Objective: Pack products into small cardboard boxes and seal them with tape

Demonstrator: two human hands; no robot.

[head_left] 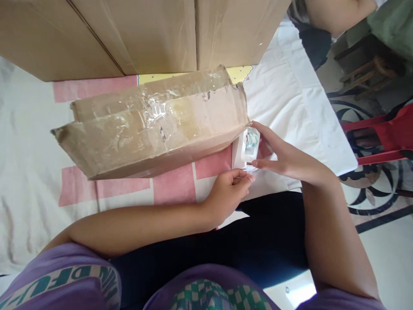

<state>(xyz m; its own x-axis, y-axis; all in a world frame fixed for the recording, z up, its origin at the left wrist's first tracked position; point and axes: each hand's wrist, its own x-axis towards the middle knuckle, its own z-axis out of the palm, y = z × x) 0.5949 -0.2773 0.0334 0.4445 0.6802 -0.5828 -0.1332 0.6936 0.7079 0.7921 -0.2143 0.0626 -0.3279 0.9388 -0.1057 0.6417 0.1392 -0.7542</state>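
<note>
A small white box point(238, 156) rests on the bed-like surface, close against the right end of a large open carton point(193, 125). Through the opening in its upper face shows a white item with green print point(252, 139). My right hand point(280, 156) spans the box from the right, thumb at its near end and a finger at its far end. At the box's near edge, my left hand point(230, 189) is closed in a pinch; what lies between its fingertips is too small to make out.
Large cardboard boxes point(155, 36) stand in a row along the far side. Pink and white patterned cloth point(174, 185) covers the surface. Off its right edge are a red plastic chair point(393, 133) and a wooden stool point(371, 75). Part of another person point(338, 15) shows at upper right.
</note>
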